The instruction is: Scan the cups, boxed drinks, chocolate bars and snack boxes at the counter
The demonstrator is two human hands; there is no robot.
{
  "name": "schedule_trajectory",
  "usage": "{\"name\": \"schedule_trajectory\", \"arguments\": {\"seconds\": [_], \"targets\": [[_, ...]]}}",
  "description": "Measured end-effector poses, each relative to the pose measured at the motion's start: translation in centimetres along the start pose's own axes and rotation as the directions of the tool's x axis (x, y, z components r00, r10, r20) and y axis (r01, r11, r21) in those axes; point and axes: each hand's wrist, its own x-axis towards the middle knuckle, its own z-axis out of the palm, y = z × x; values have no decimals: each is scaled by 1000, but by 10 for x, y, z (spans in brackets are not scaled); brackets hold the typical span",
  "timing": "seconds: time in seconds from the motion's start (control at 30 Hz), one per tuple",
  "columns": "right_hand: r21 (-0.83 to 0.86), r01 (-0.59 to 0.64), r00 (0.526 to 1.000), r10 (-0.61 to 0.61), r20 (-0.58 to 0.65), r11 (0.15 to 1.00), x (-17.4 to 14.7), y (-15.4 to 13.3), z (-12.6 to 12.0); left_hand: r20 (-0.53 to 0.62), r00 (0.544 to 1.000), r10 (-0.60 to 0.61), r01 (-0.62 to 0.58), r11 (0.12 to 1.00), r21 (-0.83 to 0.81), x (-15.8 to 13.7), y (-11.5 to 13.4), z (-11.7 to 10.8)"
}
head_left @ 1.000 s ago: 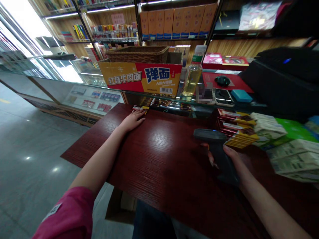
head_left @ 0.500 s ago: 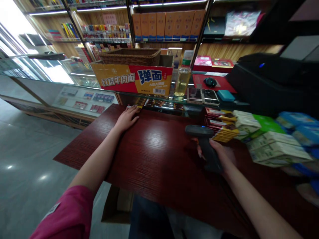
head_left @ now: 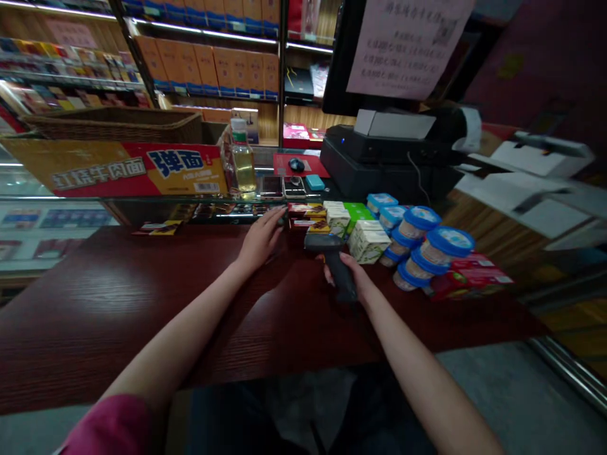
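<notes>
My right hand (head_left: 356,276) is wrapped round the grip of a black barcode scanner (head_left: 342,268), held above the dark red-brown tabletop. My left hand (head_left: 262,239) reaches forward with its fingers stretched out. Its fingertips are beside a stack of red and yellow snack packets (head_left: 307,218); I see nothing held in it. Another red and yellow packet (head_left: 158,227) lies alone at the far left of the tabletop. Just past the scanner stand pale green and white cartons (head_left: 367,241) and a bright green pack (head_left: 356,215).
Blue-lidded tubs (head_left: 421,243) and a red pack (head_left: 478,275) stand at the right. Along the back are a noodle carton (head_left: 184,170) with a wicker basket (head_left: 118,126), a bottle (head_left: 244,161), phones (head_left: 294,188), a mouse (head_left: 296,164) and a black till machine (head_left: 379,158).
My view has swung right. My left hand has left the single packet at the left and moved right to the stacked packets. The scanner stays in my right hand.
</notes>
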Motion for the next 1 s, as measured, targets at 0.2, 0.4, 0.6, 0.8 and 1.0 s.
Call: {"name": "schedule_trajectory", "arguments": {"seconds": [0.2,0.4,0.6,0.8,1.0], "targets": [[43,-12,1000,13,-8,999,1,-2,-16,119,991,-62,52,995,82,64,-6,32],[71,4,995,-11,99,997,2,-3,-8,37,997,-72,69,995,68,57,7,10],[96,-24,976,3,217,995,-7,-5,10,-170,909,-380,359,922,-143,-6,20,-36],[69,-206,904,162,396,976,-9,1,43,67,731,-679,642,651,-404,-69,-5,-54],[47,-148,960,132,245,988,2,12,61,267,654,-708,703,439,-560,-83,-13,-46]]}}
